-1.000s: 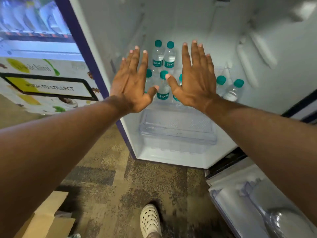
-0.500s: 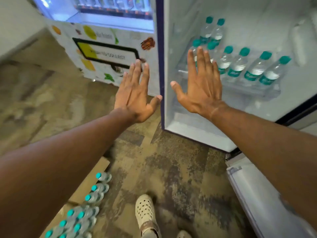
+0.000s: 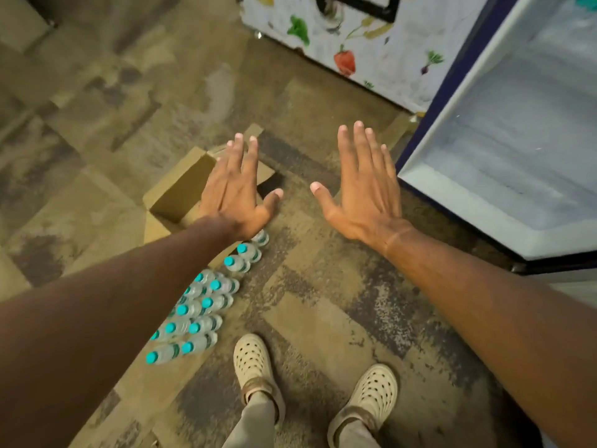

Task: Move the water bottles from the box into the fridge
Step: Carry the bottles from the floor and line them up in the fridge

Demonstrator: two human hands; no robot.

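Note:
Several clear water bottles (image 3: 206, 305) with teal caps lie packed in a cardboard box (image 3: 181, 189) on the floor at lower left, partly hidden under my left forearm. My left hand (image 3: 235, 192) hovers flat above the box's open flap, fingers straight, holding nothing. My right hand (image 3: 365, 189) is spread flat over the carpet, to the right of the box, also empty. The open fridge (image 3: 504, 176) stands at the right, its white lower interior showing; no bottles inside are clearly visible from here.
A vending machine (image 3: 371, 50) with vegetable pictures stands at the top, left of the fridge. My two feet in cream clogs (image 3: 255, 367) stand on the mottled carpet at the bottom. The fridge's dark blue edge (image 3: 452, 92) juts toward my right hand.
My view has swung down and left, from the fridge shelf with bottles to the floor and the box. Both hands stay spread and empty, now over the box and carpet.

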